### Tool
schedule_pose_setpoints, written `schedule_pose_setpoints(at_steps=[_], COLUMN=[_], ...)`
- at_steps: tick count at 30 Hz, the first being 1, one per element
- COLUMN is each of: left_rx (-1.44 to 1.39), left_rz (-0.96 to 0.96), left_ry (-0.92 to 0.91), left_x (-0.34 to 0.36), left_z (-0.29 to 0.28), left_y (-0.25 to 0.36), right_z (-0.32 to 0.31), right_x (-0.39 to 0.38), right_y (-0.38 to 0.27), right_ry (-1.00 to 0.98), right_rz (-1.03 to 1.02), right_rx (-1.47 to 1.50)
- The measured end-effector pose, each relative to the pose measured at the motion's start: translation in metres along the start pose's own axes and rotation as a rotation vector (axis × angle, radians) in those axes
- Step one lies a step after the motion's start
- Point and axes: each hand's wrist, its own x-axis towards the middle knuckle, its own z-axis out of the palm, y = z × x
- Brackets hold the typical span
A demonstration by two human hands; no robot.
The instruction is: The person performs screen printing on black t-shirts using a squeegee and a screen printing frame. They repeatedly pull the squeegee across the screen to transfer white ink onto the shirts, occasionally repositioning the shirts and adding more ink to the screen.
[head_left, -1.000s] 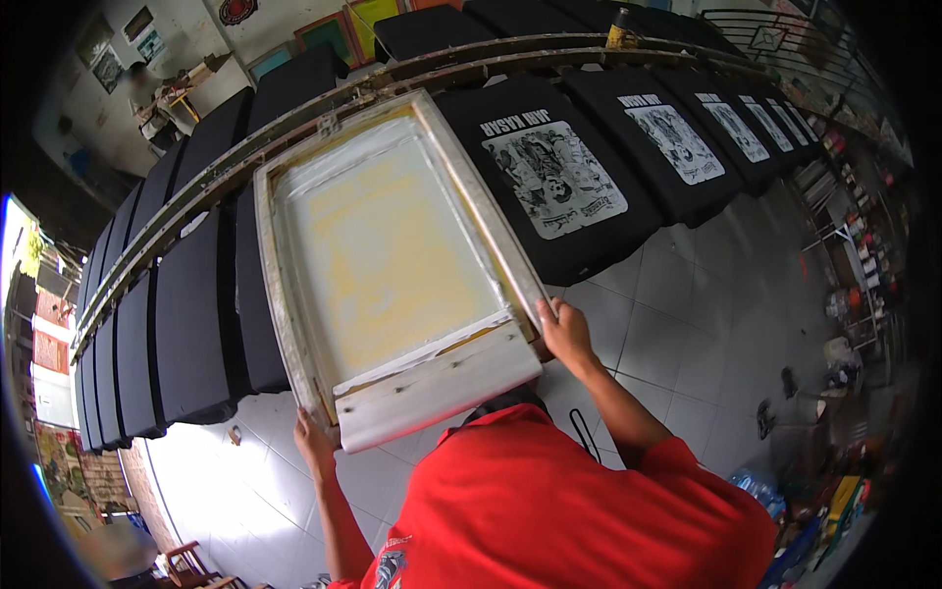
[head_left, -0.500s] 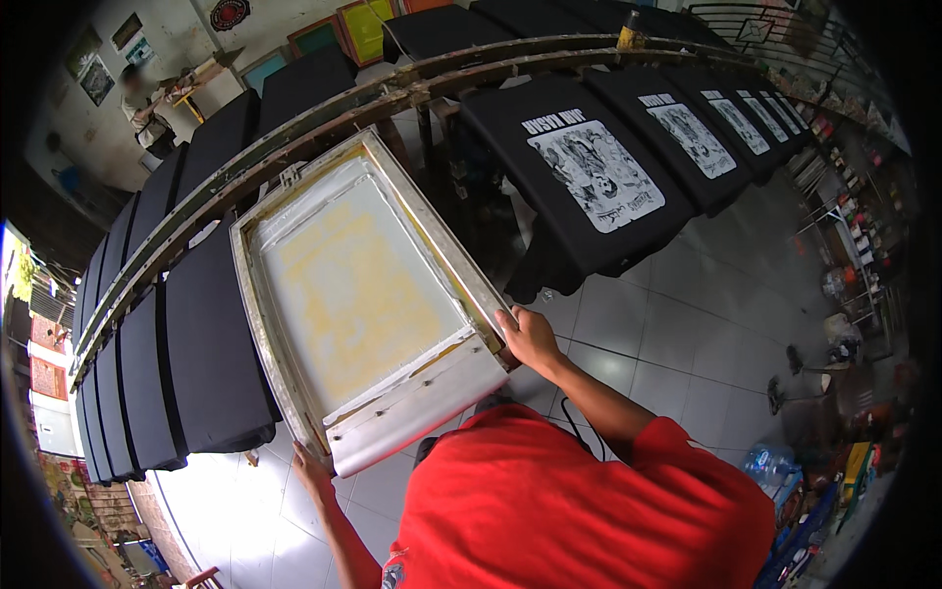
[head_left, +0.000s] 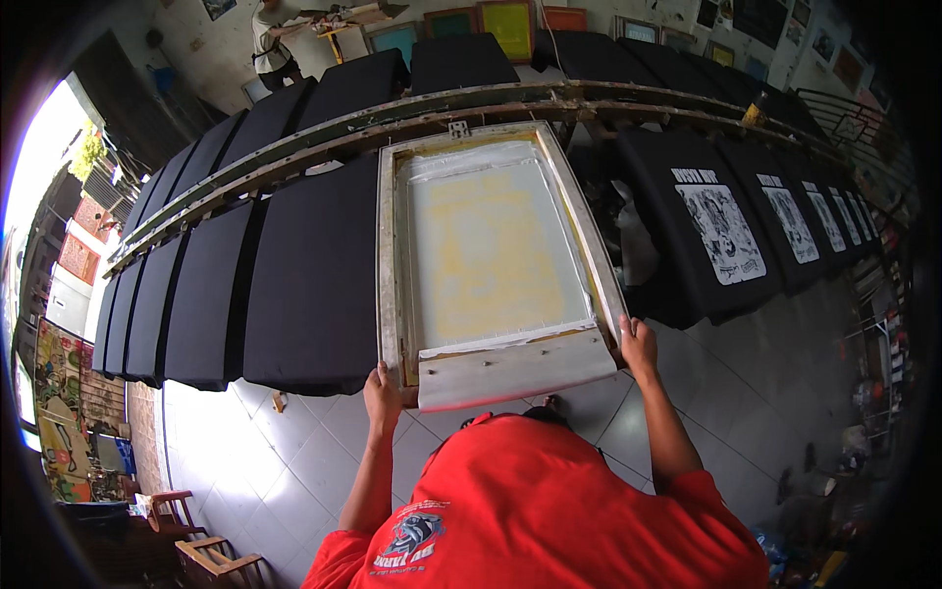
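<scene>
Black plain boards (head_left: pixel 312 270) in a row at left. Left hand (head_left: pixel 383 397): fingers closed on near left corner of framed screen (head_left: pixel 496 257). Sits mid-view, far end at the long rail (head_left: pixel 510 93). Right hand (head_left: pixel 639 347): fingers curled round near right edge. Farther right, printed boards (head_left: pixel 721 231).

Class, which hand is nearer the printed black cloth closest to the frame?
Right. The right hand holds the near right corner of the screen frame, near the left side of the printed black cloth; the left hand holds the near left corner, farther off.
</scene>
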Motion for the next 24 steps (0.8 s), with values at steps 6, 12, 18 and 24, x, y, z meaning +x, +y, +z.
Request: schedule_pose_setpoints(at_steps=[6,12,18,24], left_rx=[0.015,0.043,0.049,0.024], left_rz=[0.06,0.065,0.049,0.039], left_ry=[0.015,-0.003,-0.014,-0.02], left_x=[0.005,-0.005,-0.005,0.005], left_z=[0.011,0.018,0.021,0.021], left_y=[0.005,0.012,0.007,0.011], right_z=[-0.001,-0.004,-0.011,-0.009], right_x=[0.007,0.013,0.006,0.001], right_y=[-0.002,0.017,0.009,0.004], right_ry=[0.038,0.045,0.023,0.03], right_rz=[0.045,0.025,0.033,0.098], right_rx=[-0.008,-0.037,-0.028,-0.01])
